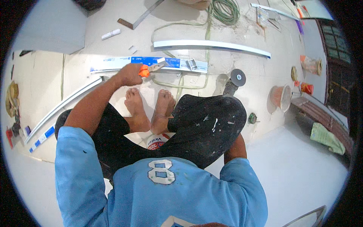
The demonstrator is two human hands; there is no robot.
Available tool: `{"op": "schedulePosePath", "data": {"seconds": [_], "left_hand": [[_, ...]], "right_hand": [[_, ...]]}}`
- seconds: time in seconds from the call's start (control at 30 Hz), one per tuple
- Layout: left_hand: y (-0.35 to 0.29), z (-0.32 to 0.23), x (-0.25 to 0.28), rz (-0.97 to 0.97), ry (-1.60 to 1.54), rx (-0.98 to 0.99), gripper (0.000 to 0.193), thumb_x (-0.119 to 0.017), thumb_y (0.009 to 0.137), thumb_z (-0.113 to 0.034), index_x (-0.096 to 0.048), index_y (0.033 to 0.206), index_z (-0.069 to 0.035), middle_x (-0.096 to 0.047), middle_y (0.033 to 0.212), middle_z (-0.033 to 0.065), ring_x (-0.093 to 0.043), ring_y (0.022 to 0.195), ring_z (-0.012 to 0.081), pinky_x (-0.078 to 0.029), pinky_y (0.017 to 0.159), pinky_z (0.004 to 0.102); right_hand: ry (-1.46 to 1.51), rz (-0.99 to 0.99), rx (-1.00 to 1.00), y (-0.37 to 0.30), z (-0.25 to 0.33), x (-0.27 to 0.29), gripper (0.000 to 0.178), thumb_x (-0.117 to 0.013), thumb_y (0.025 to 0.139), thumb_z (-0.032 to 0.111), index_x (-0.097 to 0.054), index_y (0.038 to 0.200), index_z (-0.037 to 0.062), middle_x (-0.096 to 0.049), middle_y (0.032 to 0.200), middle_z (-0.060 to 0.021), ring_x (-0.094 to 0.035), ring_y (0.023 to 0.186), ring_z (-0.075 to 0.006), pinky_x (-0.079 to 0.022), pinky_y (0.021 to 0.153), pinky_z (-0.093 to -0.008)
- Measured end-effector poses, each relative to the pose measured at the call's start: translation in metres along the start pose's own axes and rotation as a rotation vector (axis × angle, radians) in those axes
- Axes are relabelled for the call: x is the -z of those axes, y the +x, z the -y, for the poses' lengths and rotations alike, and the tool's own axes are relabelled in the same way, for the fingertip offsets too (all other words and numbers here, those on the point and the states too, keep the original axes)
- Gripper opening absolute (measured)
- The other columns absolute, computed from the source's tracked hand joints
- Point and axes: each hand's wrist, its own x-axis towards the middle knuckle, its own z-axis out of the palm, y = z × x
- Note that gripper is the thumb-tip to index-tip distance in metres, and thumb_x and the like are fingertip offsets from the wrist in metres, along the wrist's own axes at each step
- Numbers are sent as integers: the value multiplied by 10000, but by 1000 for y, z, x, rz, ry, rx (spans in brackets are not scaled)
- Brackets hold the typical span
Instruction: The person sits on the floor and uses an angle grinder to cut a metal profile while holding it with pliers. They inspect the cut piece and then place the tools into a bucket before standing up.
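Observation:
My left hand (130, 74) is closed around the orange handles of a pair of pliers (155, 67), held above the floor in front of my feet. A small white piece (161, 60) shows at the jaws; whether they grip it I cannot tell. Below lies a white channel strip with blue printed film (113, 65), with a small metal offcut (191, 64) on its right end. My right forearm (237, 146) passes behind my right knee, which hides the hand. Beyond that knee an angle grinder (229, 89) shows its disc upward, its rear end hidden; whether my right hand holds it I cannot tell.
Another white strip (211, 45) lies farther ahead, and a long one (64, 109) slants at left. A metal square (132, 23), a coiled green hose (224, 11) and a white tube (110, 34) are on the floor. A bucket (281, 97) stands at right.

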Motion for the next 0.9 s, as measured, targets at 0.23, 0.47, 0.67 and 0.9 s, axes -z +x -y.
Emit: {"op": "schedulePosePath", "data": {"seconds": [0.23,0.47,0.67,0.9], "left_hand": [[15,-55,-49,107,-92,-75,499,-727,742,-254,-682,1168,0,-741,1123,288,-710,1068,464,-558,953,516],[25,-80,-81,142,-123,-22,629,-798,795,-506,-681,1175,-18,-748,1118,267,-715,1069,457,-561,942,514],[25,-81,-98,84,-126,93,667,-788,795,-522,-678,1201,-5,-751,1127,267,-722,1076,449,-566,941,524],[26,-86,-104,124,-146,91,622,-748,825,-471,-680,1200,20,-745,1138,289,-718,1092,458,-565,959,521]], "right_hand": [[-38,-17,18,3,-17,-39,254,-742,894,153,-646,1083,15,-672,874,-67,-654,739,-160,-573,669,-337],[-130,-1,109,26,5,-80,280,-748,916,189,-658,1112,11,-691,918,-69,-665,792,-160,-572,714,-343],[-190,20,176,43,31,-108,305,-753,934,219,-668,1137,8,-707,956,-70,-674,837,-159,-572,752,-349],[-188,24,186,50,36,-114,337,-759,956,255,-679,1166,4,-727,1000,-71,-685,890,-159,-572,797,-355]]}}
